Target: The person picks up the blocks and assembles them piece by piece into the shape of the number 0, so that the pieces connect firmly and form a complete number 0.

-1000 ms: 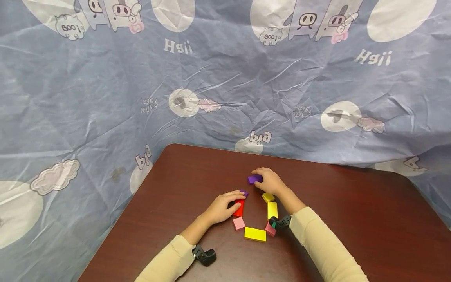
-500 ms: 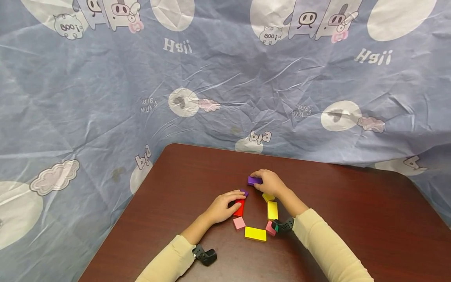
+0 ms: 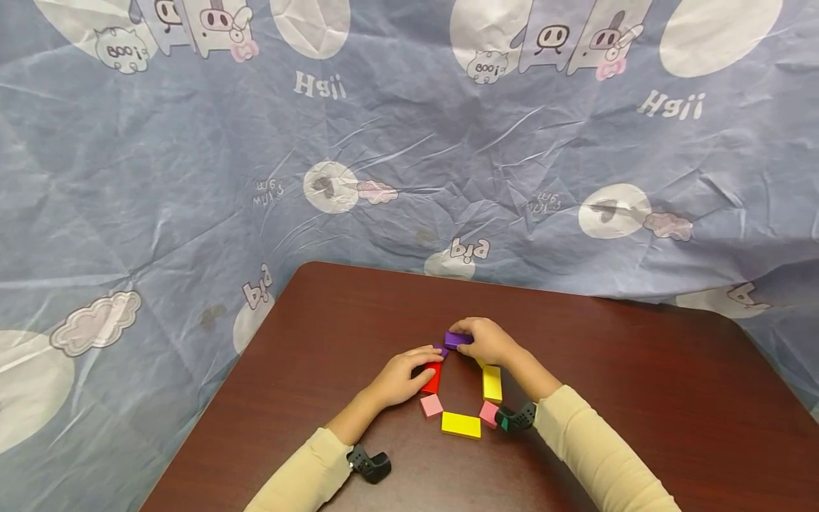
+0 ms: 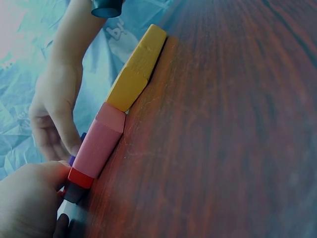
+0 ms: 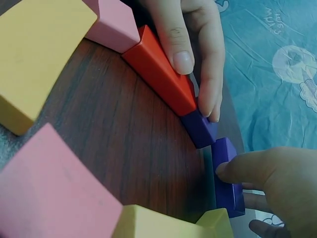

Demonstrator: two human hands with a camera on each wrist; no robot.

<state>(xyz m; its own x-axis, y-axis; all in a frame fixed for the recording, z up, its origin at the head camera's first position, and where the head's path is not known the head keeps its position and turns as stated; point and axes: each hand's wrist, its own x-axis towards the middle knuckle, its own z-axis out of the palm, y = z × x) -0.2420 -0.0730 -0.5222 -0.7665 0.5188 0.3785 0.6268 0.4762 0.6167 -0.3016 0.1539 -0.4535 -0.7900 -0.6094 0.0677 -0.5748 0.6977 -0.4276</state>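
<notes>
My right hand (image 3: 491,343) pinches a purple block (image 5: 228,196), thumb on its near face and fingers behind it. One end of that block is right at a smaller purple block (image 5: 198,130), which adjoins the end of a long red block (image 5: 161,74). My left hand (image 3: 397,377) grips around the red block, its thumb on the inner side. The fingertips of that hand reach to the smaller purple block. In the right wrist view a small yellow block (image 5: 218,221) stands near the other end of the held purple block.
Towards the front, the ring of blocks continues with a pink block (image 3: 431,406), a long yellow block (image 3: 461,425), a second pink block (image 3: 488,412) and another yellow block (image 3: 492,384). They lie on a dark red-brown table (image 3: 307,384). Behind hangs a blue printed cloth (image 3: 397,128).
My right hand has drawn the purple block nearer to me and slightly left, closing the gap to the smaller purple block. The left hand has kept its place.
</notes>
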